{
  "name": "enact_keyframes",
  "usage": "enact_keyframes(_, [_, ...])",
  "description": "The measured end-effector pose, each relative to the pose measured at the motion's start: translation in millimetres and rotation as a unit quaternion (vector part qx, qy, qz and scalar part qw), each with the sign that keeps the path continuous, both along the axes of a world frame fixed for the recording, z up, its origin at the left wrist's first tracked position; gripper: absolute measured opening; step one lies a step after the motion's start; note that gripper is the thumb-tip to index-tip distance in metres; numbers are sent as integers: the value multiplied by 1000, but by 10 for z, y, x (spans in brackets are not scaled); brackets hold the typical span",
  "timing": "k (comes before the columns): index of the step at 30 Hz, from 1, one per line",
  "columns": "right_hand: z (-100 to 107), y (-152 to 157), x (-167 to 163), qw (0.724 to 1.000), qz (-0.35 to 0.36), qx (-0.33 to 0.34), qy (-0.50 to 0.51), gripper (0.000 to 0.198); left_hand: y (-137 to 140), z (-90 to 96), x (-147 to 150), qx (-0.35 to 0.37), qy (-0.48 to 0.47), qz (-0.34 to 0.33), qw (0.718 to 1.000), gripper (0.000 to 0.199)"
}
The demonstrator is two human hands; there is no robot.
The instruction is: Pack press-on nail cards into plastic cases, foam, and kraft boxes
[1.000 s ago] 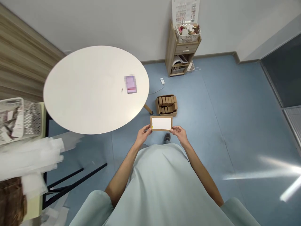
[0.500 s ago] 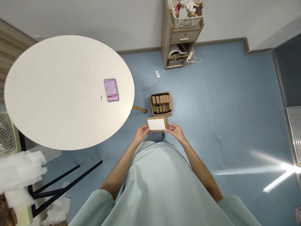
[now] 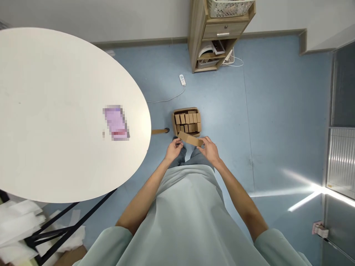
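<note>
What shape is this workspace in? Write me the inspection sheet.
Surface: rounded white table, blurred purple item on it.
Job's things: slim brown cardboard box; open brown cardboard carton of small brown boxes, on blue floor.
Clutter: translucent white sheets, lower left.
Hands: right hand grips slim box's end; left hand near other end, contact unclear.
Cables: thin white cable to small white device on floor.
Surroundings: wooden cabinet, white perforated basket.

1 perforated white basket (image 3: 230,10) sits on a wooden cabinet (image 3: 212,32); near it, a white corded device (image 3: 182,79) lies on blue floor (image 3: 277,111).
</note>
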State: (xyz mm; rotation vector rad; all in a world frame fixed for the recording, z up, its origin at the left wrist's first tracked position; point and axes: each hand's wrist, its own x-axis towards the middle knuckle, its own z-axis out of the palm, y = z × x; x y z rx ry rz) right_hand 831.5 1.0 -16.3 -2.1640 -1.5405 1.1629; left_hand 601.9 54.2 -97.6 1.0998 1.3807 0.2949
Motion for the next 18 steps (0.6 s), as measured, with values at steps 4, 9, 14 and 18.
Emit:
enact_keyframes(4, [-227,496,278,992,100,-15,-72,44,288,-132,358,10,-4,16,1000,49])
enact_keyframes(9, [-685,1168,704,982,152,-32,-110,43,716,-417,882,42,12,31,999,47])
enact_keyframes(14, [-1401,1812,1056,973,191,-53,-119,40,1111,-996,1335,27,29,64,997,50])
enact_keyframes(18, [-2152,2202,1241,964,230,-64,-116,37,1355,-1745,1565,21,51,90,994,50])
